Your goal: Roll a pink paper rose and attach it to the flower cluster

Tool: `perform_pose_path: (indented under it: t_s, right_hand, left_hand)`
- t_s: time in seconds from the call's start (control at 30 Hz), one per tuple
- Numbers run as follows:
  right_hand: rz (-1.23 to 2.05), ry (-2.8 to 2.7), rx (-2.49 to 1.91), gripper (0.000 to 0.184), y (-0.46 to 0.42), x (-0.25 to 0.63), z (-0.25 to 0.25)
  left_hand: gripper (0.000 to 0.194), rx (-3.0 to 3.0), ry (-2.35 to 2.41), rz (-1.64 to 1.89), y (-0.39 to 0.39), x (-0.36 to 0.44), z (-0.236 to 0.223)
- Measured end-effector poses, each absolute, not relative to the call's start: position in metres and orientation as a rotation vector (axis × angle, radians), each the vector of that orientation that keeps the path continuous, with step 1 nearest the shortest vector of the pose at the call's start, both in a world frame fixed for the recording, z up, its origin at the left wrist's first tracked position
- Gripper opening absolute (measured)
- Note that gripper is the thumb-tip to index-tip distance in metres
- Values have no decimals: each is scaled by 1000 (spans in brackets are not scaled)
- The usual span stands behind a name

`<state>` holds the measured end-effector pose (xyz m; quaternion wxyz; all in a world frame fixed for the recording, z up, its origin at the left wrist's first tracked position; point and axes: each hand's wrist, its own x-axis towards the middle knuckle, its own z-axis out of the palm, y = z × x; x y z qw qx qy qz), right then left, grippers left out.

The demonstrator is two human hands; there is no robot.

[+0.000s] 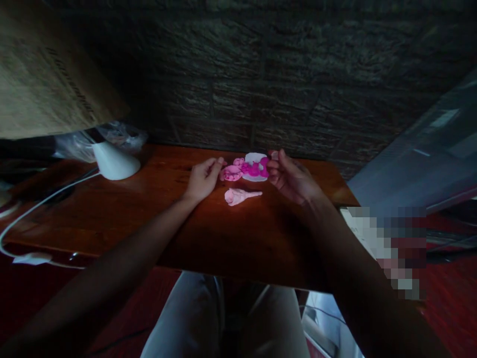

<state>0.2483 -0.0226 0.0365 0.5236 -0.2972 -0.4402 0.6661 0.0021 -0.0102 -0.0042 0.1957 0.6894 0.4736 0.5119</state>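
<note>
My left hand (204, 178) rests at the left of the pink clay-like pieces, thumb and fingers closed together; whether anything is between them is hidden. Beside its fingertips lies a light pink, dish-shaped piece (232, 173) with a small pink lump (238, 161) behind it. Bright magenta pieces (255, 169) lie on a white rounded sheet (256, 157). My right hand (289, 178) is raised at the right of the sheet, thumb pressed to curled fingers; what it pinches is too dim to make out. Nearer me, a pale pink flower-like piece (234, 197) with a thin stem lies on its side.
The wooden table (231, 233) meets a dark brick wall (238, 89). At left stand a white lamp base (115, 161), a brown paper shade (48, 74) and crumpled clear plastic (74, 146). A white cord (48, 199) crosses the left side. A grey panel (413, 144) rises at right.
</note>
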Motion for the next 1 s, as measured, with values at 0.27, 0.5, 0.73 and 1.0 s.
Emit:
perform_pose_path:
  t_s: [0.27, 0.5, 0.73, 1.0]
  right_hand:
    - [1570, -1156, -773, 27, -26, 240, 31]
    - [1542, -1157, -835, 33, -23, 236, 26]
    - [1403, -1178, -918, 35, -31, 230, 30]
    - [1451, -1011, -912, 36, -31, 233, 34]
  left_hand:
    - [39, 1852, 1394, 1429, -8, 2, -2]
    - [45, 1838, 1353, 1453, -7, 1, -5]
    - [48, 1804, 1353, 1500, -8, 1, -5]
    - [46, 1759, 1353, 1506, -9, 2, -6]
